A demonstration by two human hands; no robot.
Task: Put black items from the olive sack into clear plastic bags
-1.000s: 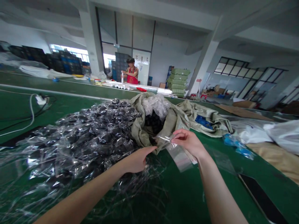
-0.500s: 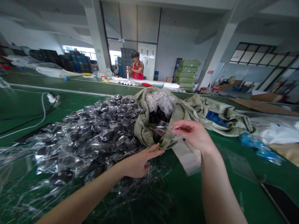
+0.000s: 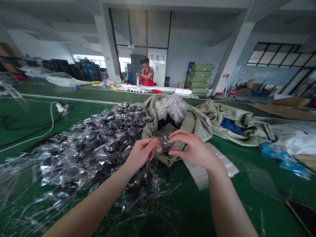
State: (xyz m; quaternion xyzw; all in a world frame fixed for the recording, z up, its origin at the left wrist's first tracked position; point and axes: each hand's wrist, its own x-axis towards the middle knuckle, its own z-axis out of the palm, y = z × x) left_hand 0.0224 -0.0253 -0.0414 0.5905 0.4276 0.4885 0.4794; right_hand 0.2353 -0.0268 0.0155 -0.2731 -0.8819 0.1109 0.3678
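A small clear plastic bag (image 3: pixel 165 134) is pinched at its near edge between the thumb and fingers of my left hand (image 3: pixel 143 153). Just to its right, my right hand (image 3: pixel 189 149) is curved, with a gap between thumb and fingertips; whether a fingertip touches the bag I cannot make out. Both hands are over the mouth of a green woven sack (image 3: pixel 189 123), where dark items lie partly hidden under crumpled clear film (image 3: pixel 170 107). To the left spreads a heap of black, rounded items in clear bags (image 3: pixel 106 141). Flat clear bags (image 3: pixel 197 172) lie stacked below my right wrist.
Another woven sack (image 3: pixel 254 131) holds blue items, and bagged blue pieces (image 3: pixel 286 159) lie beside it. A phone (image 3: pixel 302 214) rests at the right edge. A white cable (image 3: pixel 52 115) crosses the left side. A co-worker (image 3: pixel 147 74) stands behind the far table.
My right hand has opened its pinch on the clear bag. My left hand has risen from the sack's edge and now grips the bag. The view has shifted slightly.
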